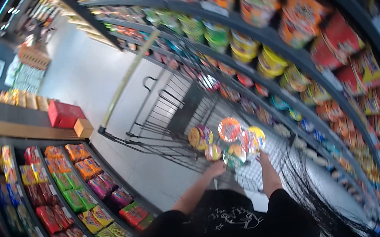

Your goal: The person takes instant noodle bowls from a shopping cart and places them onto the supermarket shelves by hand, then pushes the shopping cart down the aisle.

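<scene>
A wire shopping cart (pixel 157 156) stands in front of me, its long pale handle slanting up at the far left. Inside its basket sits a cluster of round instant noodle cups: a red-topped cup (pixel 229 129), a green one (pixel 234 156), a yellow-rimmed one (pixel 257 138) and several more. My left hand (pixel 216 168) is at the near edge of the basket, left of the green cup, with fingers that look curled on the rim. My right hand (pixel 262 158) reaches just below the yellow-rimmed cup. Its fingers are too small and blurred to tell whether they touch the cup.
Shelves of noodle cups and packets (pixel 270 61) curve along the right side. A slanted rack of colourful packs (pixel 86 196) lies at the left. Beyond it are a red box (pixel 65 114) and a small cardboard box (pixel 83 128). Pale floor (pixel 87 60) runs between the shelves.
</scene>
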